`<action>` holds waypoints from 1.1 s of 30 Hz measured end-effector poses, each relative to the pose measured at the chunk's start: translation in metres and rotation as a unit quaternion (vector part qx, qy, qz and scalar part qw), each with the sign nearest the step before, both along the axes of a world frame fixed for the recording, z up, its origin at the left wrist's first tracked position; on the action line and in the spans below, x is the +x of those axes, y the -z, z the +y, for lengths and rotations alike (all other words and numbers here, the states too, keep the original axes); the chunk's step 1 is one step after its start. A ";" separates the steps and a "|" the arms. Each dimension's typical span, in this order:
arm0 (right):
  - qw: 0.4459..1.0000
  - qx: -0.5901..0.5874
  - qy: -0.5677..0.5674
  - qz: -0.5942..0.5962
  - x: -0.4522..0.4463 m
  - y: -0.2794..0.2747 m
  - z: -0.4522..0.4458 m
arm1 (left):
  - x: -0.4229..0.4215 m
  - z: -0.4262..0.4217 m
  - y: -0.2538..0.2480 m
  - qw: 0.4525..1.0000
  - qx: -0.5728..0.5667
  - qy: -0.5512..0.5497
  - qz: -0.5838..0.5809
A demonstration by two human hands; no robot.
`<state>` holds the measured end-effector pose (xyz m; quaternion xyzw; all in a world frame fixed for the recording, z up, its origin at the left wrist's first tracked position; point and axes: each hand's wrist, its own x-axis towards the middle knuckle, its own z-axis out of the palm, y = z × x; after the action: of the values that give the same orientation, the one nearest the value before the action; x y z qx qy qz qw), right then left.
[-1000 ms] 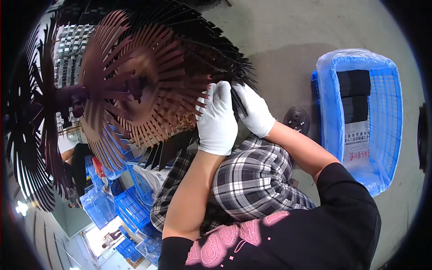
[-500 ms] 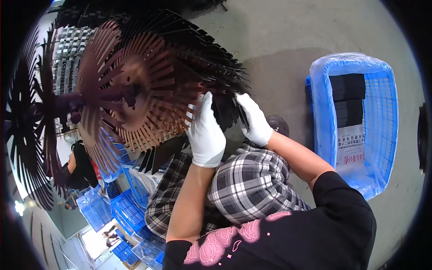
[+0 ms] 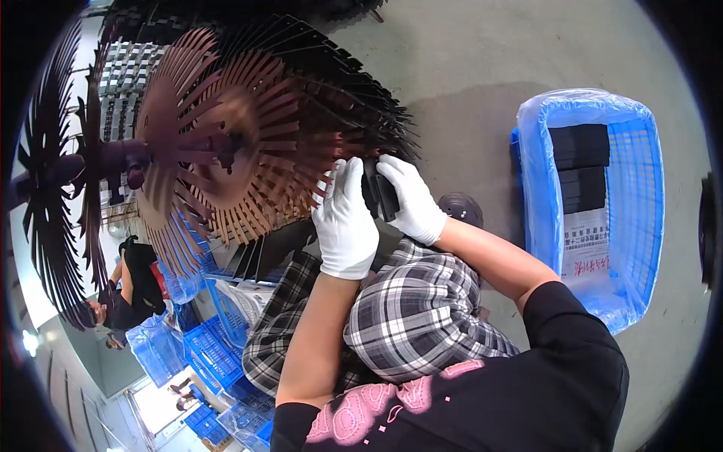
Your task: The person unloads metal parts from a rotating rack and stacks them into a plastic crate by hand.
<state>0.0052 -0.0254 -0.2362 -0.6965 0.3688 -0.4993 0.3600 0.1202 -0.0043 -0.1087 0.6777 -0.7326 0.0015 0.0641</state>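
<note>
My left hand [image 3: 346, 222], in a white glove, is raised beside the slatted round rack [image 3: 294, 143]. Its fingers point up, stretched out and close to the slats, with the palm side partly hidden. To its right, my right hand [image 3: 414, 203], gloved too, has its fingers closed on black flat pieces [image 3: 385, 197]. These stand upright between the hands, and their left edge lies against or very near my left fingers. More dark flat pieces [image 3: 346, 98] fan out around the rack's far side.
On the floor to the right stands a plastic-lined blue crate [image 3: 651, 203] with stacked black pieces [image 3: 581, 147] and printed paper [image 3: 586, 241]. Several blue crates [image 3: 215, 350] are at lower left. A person [image 3: 135, 282] is beyond the rack. My plaid-covered knee [image 3: 410, 316] is below my hands.
My right hand has moved left toward my left hand, bringing the black pieces between them. The rack's discs have turned slightly. The person at left has come further into view.
</note>
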 end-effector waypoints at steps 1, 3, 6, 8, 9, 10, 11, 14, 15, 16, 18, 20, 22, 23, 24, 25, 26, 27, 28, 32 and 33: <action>1.000 -0.004 0.009 0.001 0.002 -0.001 -0.002 | 0.003 -0.001 0.000 1.000 0.020 -0.001 0.006; 1.000 -0.007 0.016 0.000 0.005 0.000 -0.003 | 0.007 -0.002 0.000 0.999 0.040 -0.004 0.010; 0.999 -0.039 0.017 -0.016 0.003 0.006 -0.005 | 0.008 -0.001 0.002 0.999 0.039 0.000 0.013; 0.999 -0.046 0.016 -0.020 0.004 0.009 -0.006 | 0.006 -0.002 0.004 0.999 0.043 0.000 0.015; 0.999 -0.044 0.020 -0.014 0.004 0.009 -0.007 | 0.004 -0.003 0.002 0.999 0.034 0.016 0.001; 0.999 -0.044 0.024 -0.009 0.004 0.009 -0.009 | 0.002 -0.005 -0.001 0.999 0.025 0.032 -0.012; 0.999 -0.043 0.026 -0.003 0.004 0.008 -0.011 | 0.000 -0.007 -0.004 0.999 0.015 0.045 -0.025; 0.999 -0.030 0.023 0.005 0.010 0.007 -0.009 | 0.002 -0.006 -0.002 0.997 0.003 0.055 -0.047; 0.999 -0.020 0.027 0.011 0.010 0.007 -0.008 | 0.002 -0.007 -0.001 0.997 -0.002 0.060 -0.052; 0.999 -0.009 0.032 0.018 0.010 0.007 -0.007 | 0.002 -0.008 0.001 0.996 -0.006 0.065 -0.058; 0.999 0.003 0.037 0.024 0.010 0.008 -0.007 | 0.001 -0.011 0.003 0.995 -0.010 0.071 -0.063; 0.999 0.004 0.041 0.018 0.011 0.009 -0.006 | 0.000 -0.012 0.004 0.995 -0.011 0.073 -0.072; 0.999 0.006 0.045 0.013 0.012 0.011 -0.004 | 0.000 -0.011 0.004 0.994 -0.011 0.075 -0.078; 0.999 0.006 0.043 0.014 0.012 0.012 -0.003 | 0.000 -0.010 0.005 0.994 -0.011 0.073 -0.077; 0.999 0.012 0.046 0.000 0.012 0.014 -0.002 | 0.001 -0.009 0.007 0.995 0.002 0.069 -0.073; 0.998 0.018 0.050 -0.015 0.012 0.016 -0.001 | 0.003 -0.008 0.008 0.995 0.014 0.065 -0.068; 0.998 0.022 0.053 -0.030 0.012 0.017 -0.002 | 0.005 -0.008 0.008 0.996 0.024 0.061 -0.064; 0.997 0.025 0.058 -0.046 0.012 0.017 -0.003 | 0.006 -0.008 0.008 0.996 0.034 0.059 -0.060; 0.997 0.022 0.059 -0.047 0.012 0.017 -0.004 | 0.006 -0.009 0.006 0.996 0.031 0.060 -0.061; 0.997 0.010 0.063 -0.038 0.010 0.020 -0.002 | 0.005 -0.002 0.002 0.998 0.025 0.000 0.057; 0.997 0.011 0.063 -0.038 0.011 0.019 -0.001 | 0.005 0.001 0.004 0.998 0.026 0.001 0.057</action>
<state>0.0157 -0.0267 -0.2548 -0.6485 0.4037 -0.5426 0.3493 0.1252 -0.0038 -0.1125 0.6777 -0.7278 -0.0569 0.0880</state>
